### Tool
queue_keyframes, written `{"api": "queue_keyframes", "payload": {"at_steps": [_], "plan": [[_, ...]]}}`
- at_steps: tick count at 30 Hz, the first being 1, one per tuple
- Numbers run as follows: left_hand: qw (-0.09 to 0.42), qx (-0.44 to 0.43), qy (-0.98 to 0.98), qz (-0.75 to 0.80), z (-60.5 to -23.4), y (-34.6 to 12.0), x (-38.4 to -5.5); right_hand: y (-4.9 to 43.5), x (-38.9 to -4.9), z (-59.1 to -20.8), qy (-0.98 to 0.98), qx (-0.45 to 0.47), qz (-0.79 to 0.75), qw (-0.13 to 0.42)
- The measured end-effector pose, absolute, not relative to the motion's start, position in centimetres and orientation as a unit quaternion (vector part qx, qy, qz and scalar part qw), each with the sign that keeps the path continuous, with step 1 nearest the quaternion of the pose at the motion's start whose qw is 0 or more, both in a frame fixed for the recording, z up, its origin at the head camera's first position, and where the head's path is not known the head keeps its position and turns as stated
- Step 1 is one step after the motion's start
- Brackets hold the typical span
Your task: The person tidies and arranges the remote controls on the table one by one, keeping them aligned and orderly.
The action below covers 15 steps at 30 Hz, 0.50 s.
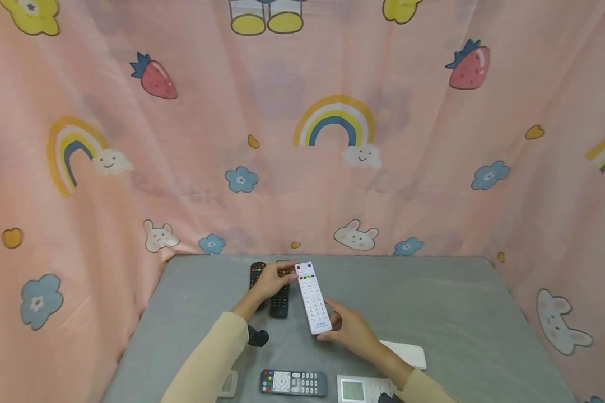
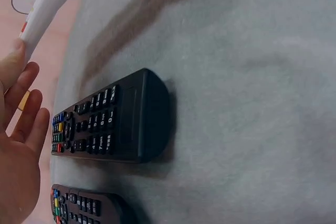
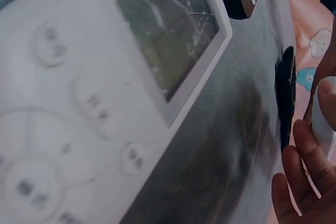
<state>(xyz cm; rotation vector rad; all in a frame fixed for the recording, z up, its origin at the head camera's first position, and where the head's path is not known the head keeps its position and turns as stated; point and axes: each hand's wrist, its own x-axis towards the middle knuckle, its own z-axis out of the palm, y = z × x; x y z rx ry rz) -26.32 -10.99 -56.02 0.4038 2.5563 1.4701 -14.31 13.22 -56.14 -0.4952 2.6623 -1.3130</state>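
White remote control (image 1: 313, 299) is held up above the grey tabletop (image 1: 433, 296), near a black remote (image 1: 279, 303). The left grip (image 1: 270, 280) pinches its upper end; the right grip (image 1: 352, 329) grasps its lower end, thumb and fingers parted only by the remote's body.

You can read 0 and 7 on the black remote (image 2: 113, 121) just left of the white remote (image 1: 313, 298). Your white remote's blue lettering (image 1: 321, 324) is too small; characters on the screened controller (image 3: 100, 95), nearer you than the white remote, are blurred.
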Motion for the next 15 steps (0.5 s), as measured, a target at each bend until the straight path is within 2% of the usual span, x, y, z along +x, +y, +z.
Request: {"api": "queue_keyframes", "payload": {"at_steps": [15], "plan": [[0.067,0.143,0.888,0.432,-56.2,-9.8,-27.8,9.8,-15.5,-57.2,0.909,-0.108,-0.403,0.017]]}}
